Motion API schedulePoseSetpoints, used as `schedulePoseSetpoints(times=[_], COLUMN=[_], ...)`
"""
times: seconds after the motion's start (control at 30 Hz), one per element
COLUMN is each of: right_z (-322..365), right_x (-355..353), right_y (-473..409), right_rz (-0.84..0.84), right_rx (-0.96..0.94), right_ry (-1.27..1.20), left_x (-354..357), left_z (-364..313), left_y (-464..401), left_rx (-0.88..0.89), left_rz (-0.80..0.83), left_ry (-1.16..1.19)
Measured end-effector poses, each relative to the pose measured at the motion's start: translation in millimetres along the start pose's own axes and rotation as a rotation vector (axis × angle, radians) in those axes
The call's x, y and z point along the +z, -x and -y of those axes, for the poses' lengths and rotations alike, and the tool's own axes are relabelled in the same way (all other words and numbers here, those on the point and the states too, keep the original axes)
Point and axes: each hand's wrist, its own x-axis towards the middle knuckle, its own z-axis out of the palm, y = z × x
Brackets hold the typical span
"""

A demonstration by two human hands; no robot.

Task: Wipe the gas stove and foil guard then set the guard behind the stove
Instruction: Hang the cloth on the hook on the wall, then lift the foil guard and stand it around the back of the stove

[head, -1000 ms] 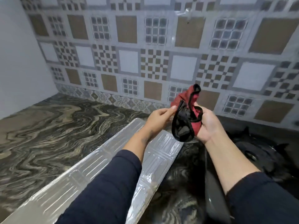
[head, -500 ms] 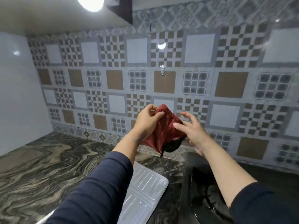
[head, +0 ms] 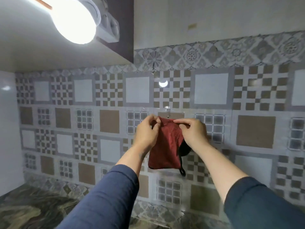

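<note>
**Two hands lift the cloth to a wall hook**

Both hands are raised against the tiled wall [head: 214, 90], pinching the top edge of a red cloth [head: 165, 146]. The left hand [head: 146, 132] has thumb and fingers closed on the cloth's left corner; the right hand [head: 192, 131] has its fingers clamped on the right corner. The cloth hangs down between them, a black loop dangling at its lower right. Just above it sits a small clear hook [head: 168, 113] stuck to the wall.

A second ago the cloth was bunched low over the counter, with the foil guard lying flat at the left and the stove at the right. The view has since tilted up; the guard and stove are out of sight, and only a strip of counter [head: 33, 210] shows. Hanging the cloth suggests wiping is over, while the guard likely remains to be set behind the stove
</note>
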Motion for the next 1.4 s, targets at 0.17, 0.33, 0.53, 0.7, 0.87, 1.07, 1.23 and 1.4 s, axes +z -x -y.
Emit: schedulePoseSetpoints(times=[0.17, 0.33, 0.53, 0.7, 0.87, 1.07, 1.23, 1.4], right_z=[-9.0, -50.4, -81.5, -51.8, -27.0, -6.6, 11.5, 23.0], right_x=[30.5, 55.0, 71.4, 56.1, 50.6, 88.0, 147.9, 206.1], right_y=[-61.6, -86.1, -50.8, -27.3, 45.8, 144.3, 222.6, 302.1], right_rz=[-0.18, -0.214, -0.222, -0.125, 0.143, 0.654, 1.064, 1.368], right_rx=[-0.136, -0.35, -0.282, -0.159, -0.197, -0.096, -0.108, -0.112], right_ry=[0.135, 0.557, 0.483, 0.582, 0.54, 0.51, 0.438, 0.411], left_x=[25.0, 43.4, 50.4, 26.1, -25.8, -113.5, -195.2, -280.7], left_z=[13.3, 44.0, 68.9, 50.9, 58.0, 77.4, 116.1, 155.9], left_y=[-55.0, -73.3, -51.3, -35.0, 31.6, 127.0, 220.9, 321.4], left_rx=[0.063, 0.181, 0.139, 0.066, -0.147, -0.416, -0.581, -0.824], left_rz=[0.043, 0.126, 0.091, 0.181, 0.372, 0.545, 0.553, 0.494], left_ry=[-0.059, -0.303, -0.284, -0.478, -0.554, -0.643, -0.716, -0.781])
